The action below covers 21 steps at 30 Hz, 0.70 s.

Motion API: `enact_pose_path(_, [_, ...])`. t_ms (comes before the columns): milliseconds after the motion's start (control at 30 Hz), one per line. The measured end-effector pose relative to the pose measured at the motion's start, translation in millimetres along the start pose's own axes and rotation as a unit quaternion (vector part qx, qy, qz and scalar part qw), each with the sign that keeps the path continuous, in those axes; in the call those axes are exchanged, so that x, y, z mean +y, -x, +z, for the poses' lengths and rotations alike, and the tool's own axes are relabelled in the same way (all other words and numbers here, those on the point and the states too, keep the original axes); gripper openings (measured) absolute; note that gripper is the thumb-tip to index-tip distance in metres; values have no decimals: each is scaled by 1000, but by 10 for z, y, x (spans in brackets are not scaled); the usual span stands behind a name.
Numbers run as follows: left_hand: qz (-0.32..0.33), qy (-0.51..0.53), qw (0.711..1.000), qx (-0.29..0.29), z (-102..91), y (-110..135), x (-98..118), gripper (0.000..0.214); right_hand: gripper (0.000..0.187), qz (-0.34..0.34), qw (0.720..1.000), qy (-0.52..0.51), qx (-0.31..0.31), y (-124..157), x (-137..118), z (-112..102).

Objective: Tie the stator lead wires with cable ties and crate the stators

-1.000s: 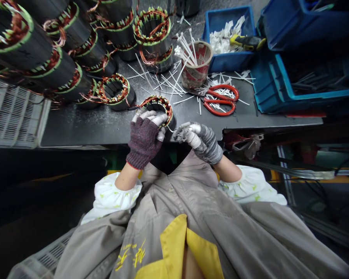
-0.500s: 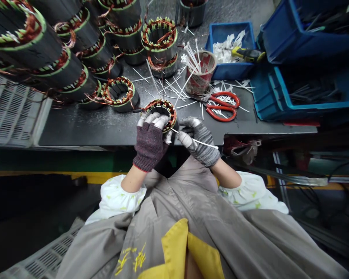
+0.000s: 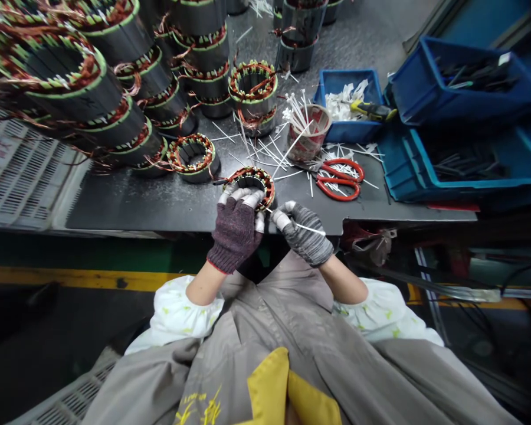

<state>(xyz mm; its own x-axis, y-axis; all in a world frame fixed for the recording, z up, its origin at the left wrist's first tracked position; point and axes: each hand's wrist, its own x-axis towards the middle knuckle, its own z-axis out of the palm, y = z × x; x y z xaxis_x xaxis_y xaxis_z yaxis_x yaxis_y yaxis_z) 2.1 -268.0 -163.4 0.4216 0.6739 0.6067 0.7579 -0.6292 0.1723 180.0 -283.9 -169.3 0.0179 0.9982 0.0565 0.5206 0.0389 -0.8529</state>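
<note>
A small motor stator with copper windings and green slot liners stands at the front edge of the dark workbench. My left hand, in a maroon knit glove, is curled over the stator's near rim and grips it. Just right of it, my right hand, in a grey glove, pinches a white cable tie whose tip points into the stator's windings. Both hands are closed.
Many wound stators are stacked at the back left. A cup of cable ties, loose ties, red scissors and blue bins sit to the right. A white crate borders the bench on the left.
My right hand has gone from a loose fist beside the stator to pinching a cable tie against its windings. My view has tilted back, showing more of the bench.
</note>
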Motion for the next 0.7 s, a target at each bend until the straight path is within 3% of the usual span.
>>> enact_pose_path(100, [-11, 2, 1000, -3, -8, -3, 8, 42, 23, -9, 999, -25, 45, -14, 32, 85])
enact_pose_path(267, [-37, 17, 999, -16, -13, -1, 5, 39, 29, -20, 999, -13, 31, 32, 59, 111])
enact_pose_path(400, [-41, 13, 999, -8, -19, 1, 12, 35, 29, -69, 995, 17, 65, 94, 85, 122])
enact_pose_path(600, [-91, 10, 996, 0, -11, -6, 65, 52, 30, -99, 995, -1, -20, 77, 83, 96])
enact_pose_path(700, [-117, 1, 993, 3, 9, -25, 104, 55, 32, -91, 996, 2, -14, 96, 120, 42])
